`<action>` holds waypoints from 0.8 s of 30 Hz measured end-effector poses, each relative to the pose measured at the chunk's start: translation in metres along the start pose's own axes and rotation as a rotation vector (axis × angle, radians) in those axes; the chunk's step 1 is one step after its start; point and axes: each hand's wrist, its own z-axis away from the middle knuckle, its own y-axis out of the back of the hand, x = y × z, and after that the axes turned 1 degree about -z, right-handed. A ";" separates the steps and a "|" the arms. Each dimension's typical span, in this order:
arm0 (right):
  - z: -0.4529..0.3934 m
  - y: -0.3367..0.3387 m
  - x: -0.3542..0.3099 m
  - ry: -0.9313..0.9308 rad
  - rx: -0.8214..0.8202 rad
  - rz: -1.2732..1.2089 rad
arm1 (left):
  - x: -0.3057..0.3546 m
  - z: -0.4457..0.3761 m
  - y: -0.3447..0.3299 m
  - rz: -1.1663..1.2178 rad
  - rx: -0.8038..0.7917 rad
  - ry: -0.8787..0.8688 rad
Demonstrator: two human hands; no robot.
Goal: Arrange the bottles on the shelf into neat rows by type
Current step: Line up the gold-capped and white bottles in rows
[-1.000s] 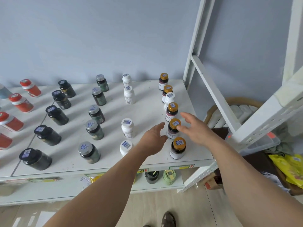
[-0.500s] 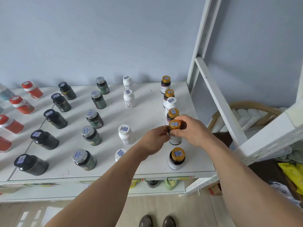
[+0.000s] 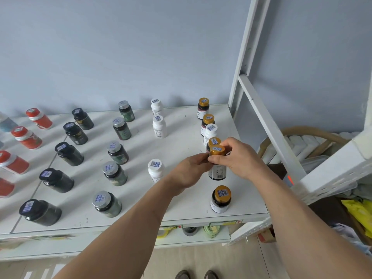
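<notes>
A dark bottle with a gold cap [image 3: 217, 164] stands in the right-hand column of the white shelf [image 3: 181, 198]. My left hand [image 3: 191, 170] and my right hand [image 3: 239, 158] both pinch it just under the cap. More gold-capped bottles stand in that column: one near the front edge [image 3: 220, 199], one right behind the held bottle [image 3: 214, 142], two at the back [image 3: 203, 108]. A white bottle [image 3: 210, 133] sits among them. Columns of white [image 3: 159, 126], silver-capped green [image 3: 115, 173], black [image 3: 69, 154] and red [image 3: 26, 137] bottles run leftwards.
A white shelf post and slanted brace [image 3: 267, 125] rise at the shelf's right edge. Behind it lie a wicker chair [image 3: 302, 137] and a yellow bag [image 3: 360, 214]. A lower shelf holds small items [image 3: 190, 231]. My shoes [image 3: 196, 274] show on the floor.
A second ago both hands hovered open over the gold-capped column. They closed onto one gold-capped bottle half a second ago and still hold it in about the same spot.
</notes>
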 end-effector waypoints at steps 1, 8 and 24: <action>0.000 0.000 0.000 -0.003 0.001 0.001 | 0.000 0.000 0.001 0.002 0.001 0.004; 0.005 -0.006 0.004 -0.021 -0.014 -0.004 | 0.000 0.000 0.002 -0.076 -0.008 0.048; 0.016 -0.028 0.022 -0.147 -0.126 -0.023 | -0.003 -0.012 0.010 -0.484 0.058 0.078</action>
